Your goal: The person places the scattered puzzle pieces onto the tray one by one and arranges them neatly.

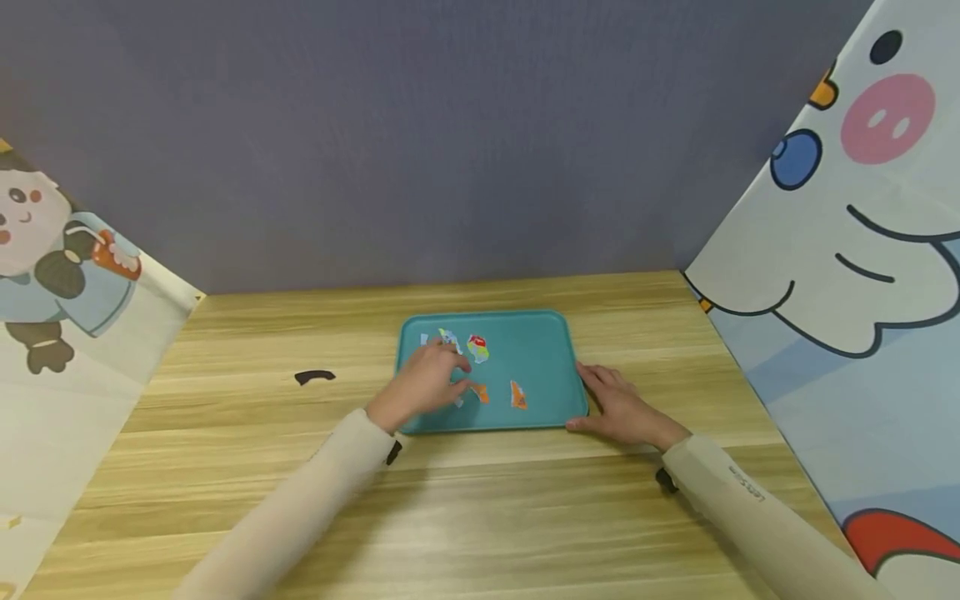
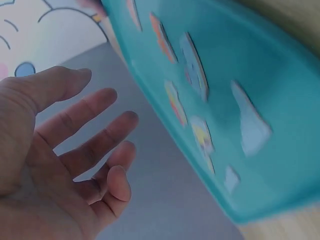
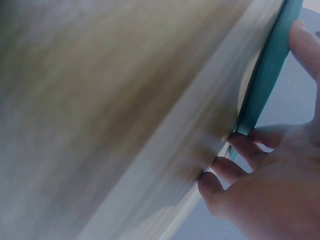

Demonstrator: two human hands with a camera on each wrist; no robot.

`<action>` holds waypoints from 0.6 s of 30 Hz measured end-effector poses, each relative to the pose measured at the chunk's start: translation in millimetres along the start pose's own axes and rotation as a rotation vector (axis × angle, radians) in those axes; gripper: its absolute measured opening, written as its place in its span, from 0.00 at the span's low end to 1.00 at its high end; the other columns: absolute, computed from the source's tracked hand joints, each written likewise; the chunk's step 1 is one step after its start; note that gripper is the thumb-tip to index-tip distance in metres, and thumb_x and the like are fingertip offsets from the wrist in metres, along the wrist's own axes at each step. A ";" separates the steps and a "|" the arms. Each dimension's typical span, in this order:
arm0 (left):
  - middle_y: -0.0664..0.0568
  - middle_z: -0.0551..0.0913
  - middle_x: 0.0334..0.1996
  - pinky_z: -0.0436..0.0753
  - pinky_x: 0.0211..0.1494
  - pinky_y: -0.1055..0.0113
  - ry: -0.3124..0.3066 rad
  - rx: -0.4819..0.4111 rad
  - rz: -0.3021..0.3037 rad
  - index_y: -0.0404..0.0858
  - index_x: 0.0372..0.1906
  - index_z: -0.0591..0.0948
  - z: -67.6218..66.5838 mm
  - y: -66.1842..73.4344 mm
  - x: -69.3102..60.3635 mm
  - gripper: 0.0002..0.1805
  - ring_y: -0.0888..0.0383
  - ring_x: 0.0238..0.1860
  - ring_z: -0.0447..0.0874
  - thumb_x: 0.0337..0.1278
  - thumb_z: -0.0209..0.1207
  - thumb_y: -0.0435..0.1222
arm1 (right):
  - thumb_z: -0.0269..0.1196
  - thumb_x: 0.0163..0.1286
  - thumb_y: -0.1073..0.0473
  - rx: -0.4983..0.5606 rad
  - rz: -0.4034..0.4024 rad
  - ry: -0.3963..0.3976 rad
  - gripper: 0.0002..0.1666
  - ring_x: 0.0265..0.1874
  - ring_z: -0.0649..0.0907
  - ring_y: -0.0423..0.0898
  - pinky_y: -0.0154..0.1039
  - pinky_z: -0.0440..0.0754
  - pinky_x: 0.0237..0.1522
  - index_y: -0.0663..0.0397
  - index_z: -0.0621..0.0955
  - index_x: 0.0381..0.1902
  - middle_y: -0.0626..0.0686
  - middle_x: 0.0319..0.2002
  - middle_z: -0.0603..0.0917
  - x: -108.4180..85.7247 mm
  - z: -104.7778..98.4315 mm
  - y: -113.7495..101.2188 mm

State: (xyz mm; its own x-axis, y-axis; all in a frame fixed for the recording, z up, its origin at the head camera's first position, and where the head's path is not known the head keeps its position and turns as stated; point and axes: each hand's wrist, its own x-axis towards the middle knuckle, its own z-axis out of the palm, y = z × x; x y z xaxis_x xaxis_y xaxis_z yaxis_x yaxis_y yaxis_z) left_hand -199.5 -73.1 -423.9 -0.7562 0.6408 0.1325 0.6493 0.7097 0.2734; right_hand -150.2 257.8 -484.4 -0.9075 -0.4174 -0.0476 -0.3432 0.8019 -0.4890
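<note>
A teal tray holds several thin, irregular cut-out pieces: a red-and-yellow one, an orange one and another orange one among them. My left hand hovers over the tray's left part with loosely bent fingers and hides some pieces. In the left wrist view, nothing lies between its spread thumb and fingers, and a pale piece shows on the tray. My right hand touches the tray's near right corner, thumb and forefinger spread along the outer rim; its other fingertips rest lower, by the tabletop.
A dark curved piece lies on the wooden table, left of the tray. A grey panel stands behind the table. Cartoon-printed panels flank both sides.
</note>
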 end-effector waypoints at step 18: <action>0.43 0.81 0.40 0.75 0.43 0.51 0.064 0.033 -0.268 0.35 0.49 0.82 -43.5 -69.3 -66.1 0.17 0.45 0.42 0.73 0.56 0.63 0.39 | 0.64 0.55 0.32 -0.003 0.005 0.001 0.61 0.65 0.57 0.61 0.65 0.56 0.60 0.64 0.53 0.72 0.64 0.67 0.59 0.9 1.4 0.5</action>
State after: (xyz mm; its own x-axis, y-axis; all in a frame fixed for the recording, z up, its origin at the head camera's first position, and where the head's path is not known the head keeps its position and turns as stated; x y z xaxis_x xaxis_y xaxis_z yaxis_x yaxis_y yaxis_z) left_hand -198.0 -177.3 -410.1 -0.9042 0.4100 0.1196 0.4270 0.8613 0.2754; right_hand -150.9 257.3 -485.9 -0.9094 -0.4128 -0.0497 -0.3390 0.8052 -0.4865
